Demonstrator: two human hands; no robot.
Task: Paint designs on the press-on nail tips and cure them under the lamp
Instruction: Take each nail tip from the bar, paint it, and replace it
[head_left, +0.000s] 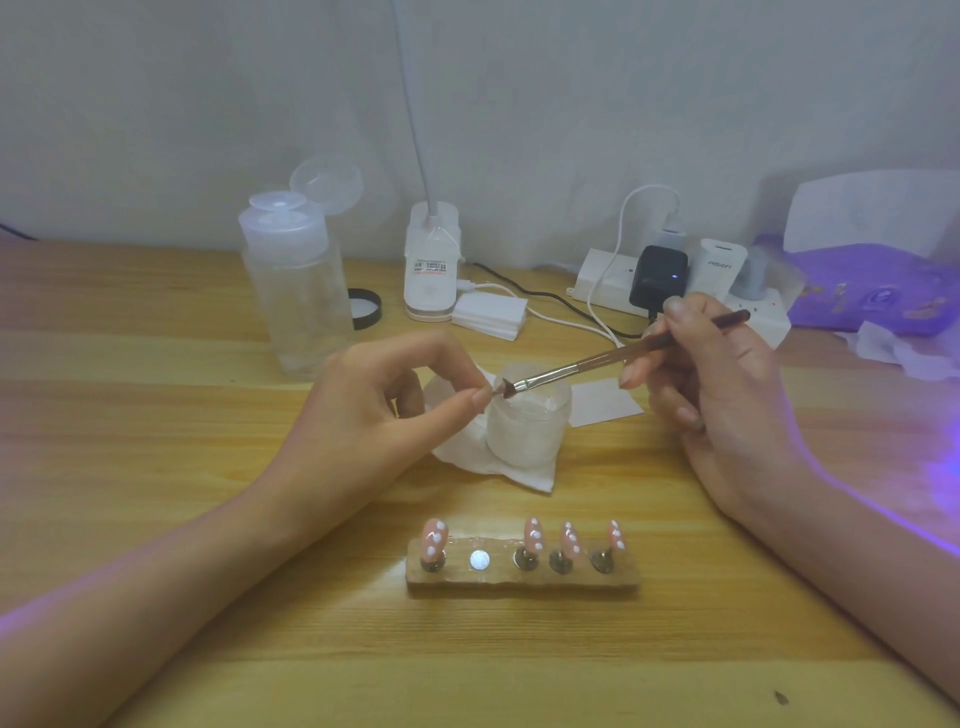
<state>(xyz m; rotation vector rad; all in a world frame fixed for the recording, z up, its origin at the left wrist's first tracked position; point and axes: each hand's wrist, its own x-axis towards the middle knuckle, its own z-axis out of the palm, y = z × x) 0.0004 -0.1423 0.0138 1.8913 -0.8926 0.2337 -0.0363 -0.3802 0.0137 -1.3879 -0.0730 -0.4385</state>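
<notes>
Four pink nail tips (534, 535) with white dots stand on pegs in a wooden holder (519, 584) toward the worktop's (156, 415) near side (a fifth spot shows only a metal disc). Behind it the left hand (374, 415) pinches something pale, too small to make out, between thumb and forefinger over a frosted jar (527, 428) on a white wipe (519, 475). The right hand (727, 384) grips a thin brush (597, 359) whose bristles touch that pinched thing; the lamp (872, 208) glows violet at far right.
</notes>
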